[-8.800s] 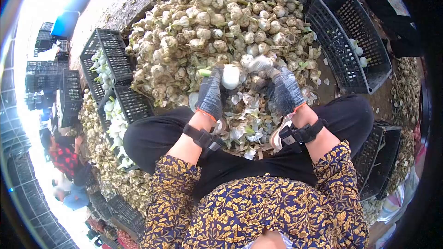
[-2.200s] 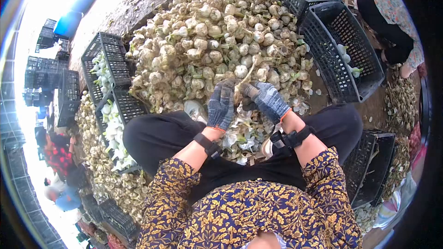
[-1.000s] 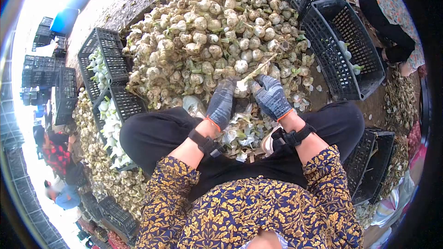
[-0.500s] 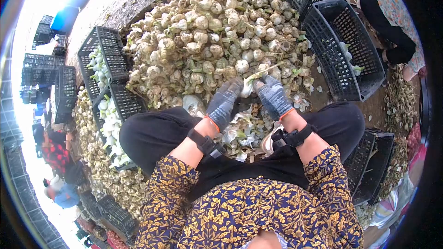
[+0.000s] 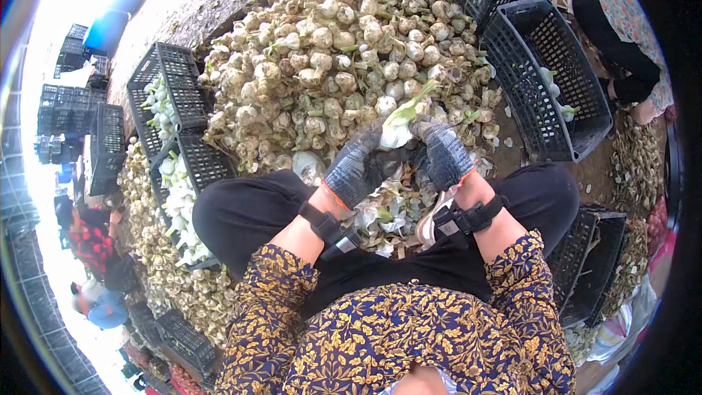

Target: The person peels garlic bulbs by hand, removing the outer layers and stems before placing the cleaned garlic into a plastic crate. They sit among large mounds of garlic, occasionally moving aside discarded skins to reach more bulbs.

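Between my two gloved hands is a garlic bulb (image 5: 397, 132), white at the base with a pale green stem pointing up and to the right. My left hand (image 5: 362, 164) curls round its left side, fingers closed. On the other side my right hand (image 5: 441, 150) grips it with bent fingers, the thumb near the stem. Just beyond lies a big heap of unpeeled, soil-stained garlic (image 5: 314, 66). Below my hands, loose white and green garlic skins (image 5: 380, 212) cover the ground between my feet.
Black crates with cleaned white garlic (image 5: 179, 197) stand at my left. Another black crate (image 5: 545, 80), holding a few bulbs, is at the right, with one more behind it. A co-worker (image 5: 621, 36) bends at the far right. Other people sit at the far left.
The garlic bulb has turned in my hands: its stem now shows wider and greener, and more of the white base is exposed. Both hands have rotated slightly, staying close together.
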Motion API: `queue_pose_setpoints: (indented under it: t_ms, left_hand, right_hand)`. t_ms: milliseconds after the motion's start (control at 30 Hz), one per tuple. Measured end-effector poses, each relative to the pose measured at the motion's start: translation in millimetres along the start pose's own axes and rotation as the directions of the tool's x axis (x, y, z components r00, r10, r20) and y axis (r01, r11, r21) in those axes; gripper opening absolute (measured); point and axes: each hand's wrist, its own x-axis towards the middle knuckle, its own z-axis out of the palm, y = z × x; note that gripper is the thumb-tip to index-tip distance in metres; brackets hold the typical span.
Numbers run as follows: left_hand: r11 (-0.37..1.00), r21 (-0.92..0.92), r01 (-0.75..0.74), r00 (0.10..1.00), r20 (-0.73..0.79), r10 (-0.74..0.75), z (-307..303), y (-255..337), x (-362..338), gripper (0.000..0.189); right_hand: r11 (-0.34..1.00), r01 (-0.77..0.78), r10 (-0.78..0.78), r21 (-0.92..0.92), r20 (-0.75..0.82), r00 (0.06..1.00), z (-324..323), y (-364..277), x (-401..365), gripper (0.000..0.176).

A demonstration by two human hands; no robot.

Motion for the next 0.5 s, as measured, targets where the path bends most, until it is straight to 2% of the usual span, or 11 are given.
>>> queue_pose_setpoints:
  t_ms: [67, 100, 133, 167, 233, 267, 300, 367, 400, 433, 500]
  left_hand:
    - [0.998, 0.057, -0.016, 0.998, -0.065, 0.020, 12.3, -4.0, 0.2, 0.033]
    - [0.963, 0.252, -0.096, 0.987, -0.099, 0.124, 15.3, -7.4, 1.8, 0.034]
    - [0.885, 0.438, -0.161, 0.966, -0.113, 0.232, 16.3, -9.2, 2.2, 0.035]
    - [0.885, 0.437, -0.161, 0.966, -0.115, 0.233, 13.8, -7.1, 2.1, 0.035]
    - [0.986, 0.152, -0.066, 0.997, -0.017, 0.069, 3.9, -2.3, 3.2, 0.033]
    - [1.000, 0.001, -0.018, 0.997, -0.071, 0.018, -0.1, -4.5, 4.6, 0.032]
    - [1.000, 0.000, -0.021, 0.997, -0.070, 0.021, -0.3, -4.0, 4.0, 0.032]
    - [0.998, -0.057, 0.005, 1.000, 0.011, -0.005, -0.6, -1.8, 3.1, 0.030]
    - [0.998, -0.057, 0.007, 1.000, 0.010, -0.006, 4.9, -0.8, 1.4, 0.030]
    - [0.986, 0.161, -0.052, 0.994, -0.090, 0.067, 13.1, -0.2, -1.1, 0.029]
    - [0.924, 0.372, -0.085, 0.972, -0.174, 0.160, 12.4, -2.5, 2.1, 0.028]
  right_hand:
    - [0.974, -0.133, 0.137, 0.181, -0.009, 0.991, 3.9, -17.5, -3.6, 0.018]
    - [0.983, 0.066, -0.087, -0.174, -0.115, 0.990, 9.4, -24.7, -8.8, 0.018]
    - [0.828, 0.216, -0.326, -0.518, -0.131, 0.936, 12.5, -27.7, -11.6, 0.017]
    - [0.828, 0.216, -0.325, -0.518, -0.129, 0.937, 10.9, -19.1, -9.7, 0.017]
    - [0.978, 0.200, -0.202, -0.067, -0.021, 0.979, 8.2, -3.6, -5.0, 0.017]
    - [0.886, -0.102, 0.128, 0.453, -0.027, 0.991, 10.9, 3.0, -2.7, 0.017]
    - [0.887, -0.101, 0.126, 0.451, -0.026, 0.992, 14.0, -14.4, -5.0, 0.017]
    - [0.617, -0.325, 0.377, 0.717, 0.094, 0.922, 14.7, -58.3, -13.4, 0.018]
    - [0.934, -0.211, 0.222, 0.288, -0.008, 0.975, 11.1, -50.0, -7.6, 0.020]
    - [0.933, -0.213, 0.225, 0.289, -0.009, 0.974, 11.5, -42.4, -9.0, 0.020]
    - [0.954, 0.167, -0.212, -0.250, -0.161, 0.964, 17.9, -36.2, -13.2, 0.023]
